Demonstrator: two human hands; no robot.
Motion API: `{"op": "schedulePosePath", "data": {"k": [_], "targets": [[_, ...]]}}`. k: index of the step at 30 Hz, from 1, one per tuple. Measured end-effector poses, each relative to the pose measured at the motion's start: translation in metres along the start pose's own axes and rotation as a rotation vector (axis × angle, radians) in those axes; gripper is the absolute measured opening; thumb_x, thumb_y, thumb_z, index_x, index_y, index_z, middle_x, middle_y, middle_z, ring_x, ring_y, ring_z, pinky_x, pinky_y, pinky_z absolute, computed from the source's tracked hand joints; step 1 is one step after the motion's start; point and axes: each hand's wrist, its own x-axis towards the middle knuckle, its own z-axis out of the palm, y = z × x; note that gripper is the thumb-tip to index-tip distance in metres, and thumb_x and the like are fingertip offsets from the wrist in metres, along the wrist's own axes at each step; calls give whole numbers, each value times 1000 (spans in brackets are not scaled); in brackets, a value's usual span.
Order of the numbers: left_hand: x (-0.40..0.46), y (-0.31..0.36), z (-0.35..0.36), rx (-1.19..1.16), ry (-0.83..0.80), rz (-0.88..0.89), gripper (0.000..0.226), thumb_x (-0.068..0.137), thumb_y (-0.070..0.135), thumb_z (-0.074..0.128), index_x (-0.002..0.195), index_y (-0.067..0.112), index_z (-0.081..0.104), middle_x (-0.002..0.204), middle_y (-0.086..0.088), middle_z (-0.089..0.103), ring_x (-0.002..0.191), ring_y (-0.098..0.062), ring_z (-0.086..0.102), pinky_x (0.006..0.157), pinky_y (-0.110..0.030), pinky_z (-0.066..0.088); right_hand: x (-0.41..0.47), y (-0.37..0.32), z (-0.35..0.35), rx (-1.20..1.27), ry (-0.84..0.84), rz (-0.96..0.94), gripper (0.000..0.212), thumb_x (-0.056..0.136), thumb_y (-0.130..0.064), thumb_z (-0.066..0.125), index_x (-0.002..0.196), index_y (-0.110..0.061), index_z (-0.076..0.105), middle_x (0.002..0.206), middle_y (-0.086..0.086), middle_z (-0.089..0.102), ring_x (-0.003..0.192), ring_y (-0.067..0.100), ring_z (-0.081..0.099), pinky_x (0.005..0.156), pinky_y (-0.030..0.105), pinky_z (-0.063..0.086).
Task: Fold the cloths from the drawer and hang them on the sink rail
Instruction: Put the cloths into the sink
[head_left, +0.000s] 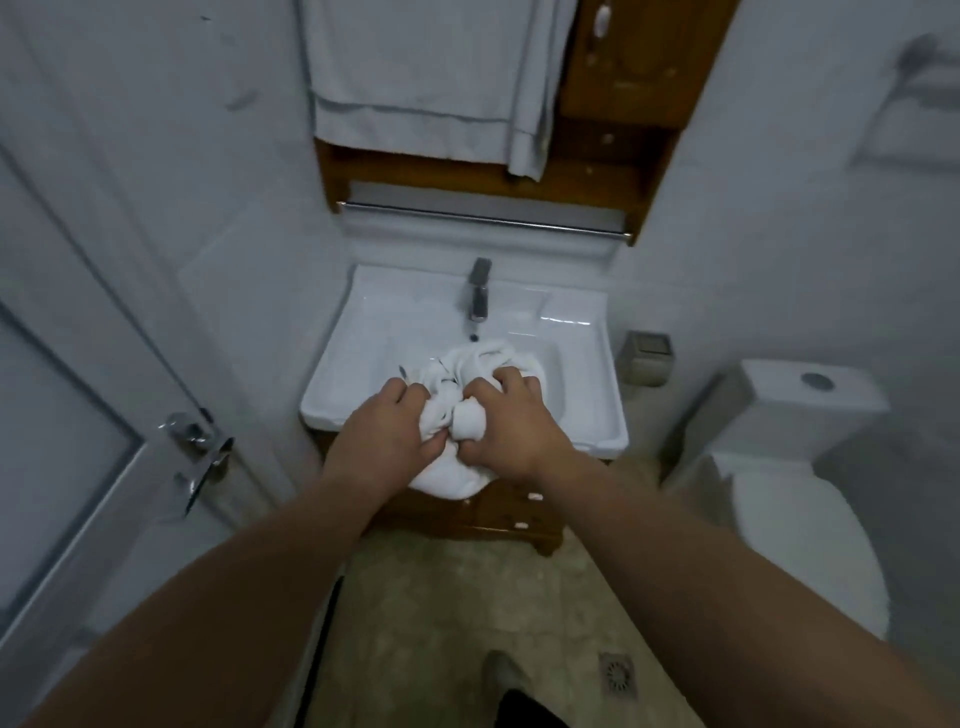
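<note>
Both hands, left hand (387, 431) and right hand (511, 423), clutch a bunched white cloth (457, 395) over the white ceramic sink (571, 358). A chrome rail (483, 221) runs behind (bare, tap (479, 291) below it); a white toilet (795, 467) stands right.

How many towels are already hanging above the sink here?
2: a wide towel draped over the wooden cabinet, and a narrow towel hanging at its right edge. The metal rail below is bare. More may hang above the frame.
</note>
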Motion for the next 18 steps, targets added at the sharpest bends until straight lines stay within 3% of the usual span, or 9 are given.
{"op": "schedulePosePath", "data": {"k": [4, 10, 12, 15, 18], "targets": [[33, 31, 13, -42, -47, 82, 43, 87, 43, 64, 117, 13, 58, 104, -9, 56, 89, -26, 59, 69, -27, 35, -10, 33, -19, -7, 49, 131, 71, 74, -46, 74, 136, -34, 42, 147, 8, 30, 136, 33, 23, 108, 46, 34], [100, 62, 39, -41, -46, 203, 44, 85, 41, 66, 117, 11, 59, 104, -10, 57, 90, -30, 59, 69, -29, 35, 16, 91, -39, -5, 118, 203, 69, 72, -47, 73, 134, -33, 44, 143, 10, 33, 132, 34, 26, 107, 45, 32], [123, 70, 53, -12, -84, 231, 42, 83, 39, 69, 112, 10, 61, 99, -11, 59, 84, -29, 60, 68, -29, 37, 32, 116, -40, -4, 109, 203, 69, 73, -49, 72, 134, -33, 44, 143, 10, 34, 132, 34, 28, 107, 45, 31], [157, 77, 75, 27, -77, 244, 34, 74, 34, 78, 89, 7, 65, 78, -11, 59, 63, -29, 60, 57, -26, 38, 70, 149, -40, 27, 102, 188, 70, 73, -50, 73, 134, -33, 44, 144, 8, 35, 133, 33, 29, 108, 45, 30], [196, 77, 94, 117, -20, 234, 37, 76, 43, 67, 82, 7, 65, 69, -10, 59, 54, -26, 57, 54, -26, 38, 110, 176, -39, 50, 104, 160, 71, 71, -52, 74, 134, -32, 46, 142, 9, 37, 129, 34, 33, 106, 45, 33]]}}
